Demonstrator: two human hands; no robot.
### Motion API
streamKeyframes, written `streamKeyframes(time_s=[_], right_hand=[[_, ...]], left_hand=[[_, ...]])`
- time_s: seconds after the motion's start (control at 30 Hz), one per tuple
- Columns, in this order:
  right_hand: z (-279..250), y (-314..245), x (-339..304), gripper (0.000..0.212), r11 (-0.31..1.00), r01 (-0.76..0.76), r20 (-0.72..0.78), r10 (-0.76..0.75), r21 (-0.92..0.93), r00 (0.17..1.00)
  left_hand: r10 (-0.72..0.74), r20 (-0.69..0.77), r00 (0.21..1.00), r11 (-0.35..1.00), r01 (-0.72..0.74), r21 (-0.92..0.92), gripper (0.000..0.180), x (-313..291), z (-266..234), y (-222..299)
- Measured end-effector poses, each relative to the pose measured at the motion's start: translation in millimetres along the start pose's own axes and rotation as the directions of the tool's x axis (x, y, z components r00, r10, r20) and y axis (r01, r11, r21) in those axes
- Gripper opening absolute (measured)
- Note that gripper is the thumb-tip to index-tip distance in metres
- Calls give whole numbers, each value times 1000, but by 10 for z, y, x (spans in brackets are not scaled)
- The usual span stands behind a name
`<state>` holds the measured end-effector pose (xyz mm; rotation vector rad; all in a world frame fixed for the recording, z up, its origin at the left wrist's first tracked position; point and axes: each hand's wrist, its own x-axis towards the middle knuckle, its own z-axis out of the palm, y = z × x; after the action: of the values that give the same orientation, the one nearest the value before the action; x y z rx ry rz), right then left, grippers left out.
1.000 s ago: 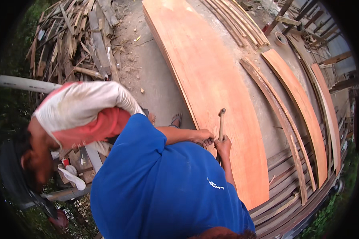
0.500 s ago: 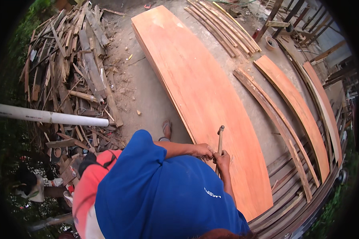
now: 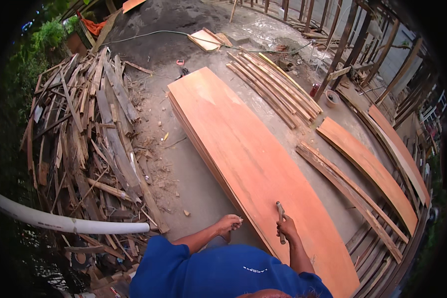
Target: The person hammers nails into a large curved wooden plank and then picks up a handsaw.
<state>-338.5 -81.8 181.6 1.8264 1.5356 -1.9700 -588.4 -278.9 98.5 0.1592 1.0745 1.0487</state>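
My right hand (image 3: 288, 229) is wrapped round a hammer (image 3: 280, 211), holding it above a stack of reddish plywood sheets (image 3: 243, 144). The wooden handle pokes out below my fist. Left of the stack's long edge, my left hand (image 3: 228, 224) is closed in a pinch, apart from the wood. Something tiny and pale shows at its fingertips, too small to name. The top sheet runs lengthwise away from me, with a lighter patch near its far end.
A heap of scrap wood (image 3: 99, 139) fills the left side, with a white pipe (image 3: 84, 226) jutting over it. To the right lie long timber strips (image 3: 273, 87), a narrow plywood piece (image 3: 372, 169) and rough boards (image 3: 352, 196). A hose (image 3: 154, 33) crosses the far ground.
My hands were close together at the hammer and have moved apart. The left went left, off the stack's edge; the right keeps the hammer. The view has tilted up, showing more far ground.
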Motion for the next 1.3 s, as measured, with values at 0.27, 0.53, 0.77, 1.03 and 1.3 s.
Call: streamKeyframes(time_s=[0.27,0.53,0.77,1.03,1.3], right_hand=[[148,-153,672,24,792,-75,-121,1,-606,993],[5,-590,732,15,942,-202,14,213,-269,977],[284,-749,651,15,927,-286,-189,243,-244,951],[666,-519,662,31,858,-353,-459,161,-373,874],[1309,-711,575,66,813,-488,-538,270,-317,799]], left_hand=[[147,-471,870,940,-270,-206,12,-944,-1331,319],[131,-664,736,878,-398,-267,10,-1679,-1827,408],[26,-694,720,880,-346,-326,15,-1561,-2220,421],[-60,-414,908,947,-79,-310,14,-702,-2907,1413],[67,-434,898,987,-125,-106,11,262,-2603,3352]])
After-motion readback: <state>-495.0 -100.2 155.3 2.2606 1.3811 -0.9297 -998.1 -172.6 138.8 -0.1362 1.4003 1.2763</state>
